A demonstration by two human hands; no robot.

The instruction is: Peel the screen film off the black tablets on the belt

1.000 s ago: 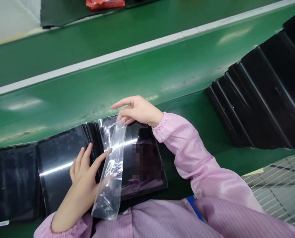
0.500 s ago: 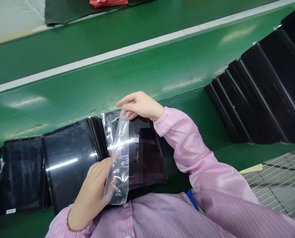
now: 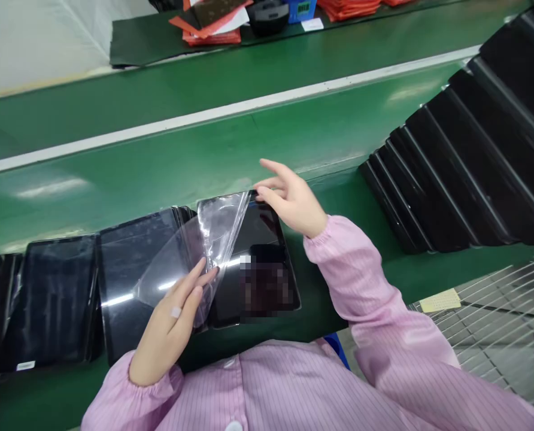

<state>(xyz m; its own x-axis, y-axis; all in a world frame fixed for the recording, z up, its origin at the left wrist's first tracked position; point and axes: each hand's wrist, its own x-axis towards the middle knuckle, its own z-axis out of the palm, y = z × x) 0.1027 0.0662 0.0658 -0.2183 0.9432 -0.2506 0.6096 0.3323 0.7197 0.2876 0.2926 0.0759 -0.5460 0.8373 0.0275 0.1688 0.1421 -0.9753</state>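
Observation:
A dark glossy tablet [image 3: 267, 239] lies on the green bench in front of me, part of its face pixelated. Clear plastic film [image 3: 220, 230] covers its left side, folded along a slanting line and spreading left over the neighbouring stack. At the tablet's top edge, my right hand [image 3: 294, 200] pinches the film's upper corner between thumb and fingers, index finger raised. My left hand [image 3: 175, 320] is open, its spread fingertips resting on the film's lower part. A small white piece [image 3: 176, 312] sticks to that hand.
Stacks of dark tablets [image 3: 136, 269] stand to the left, one bearing a white label [image 3: 26, 366]. A slanted row of black panels [image 3: 469, 155] fills the right. Orange packets [image 3: 211, 37] and a blue box [image 3: 302, 10] sit on the far ledge. A wire rack [image 3: 509, 323] is lower right.
The film has come down from its raised, bunched position and spread out to the left. My right hand has moved right along the top edge. My left hand's fingers now show on the film.

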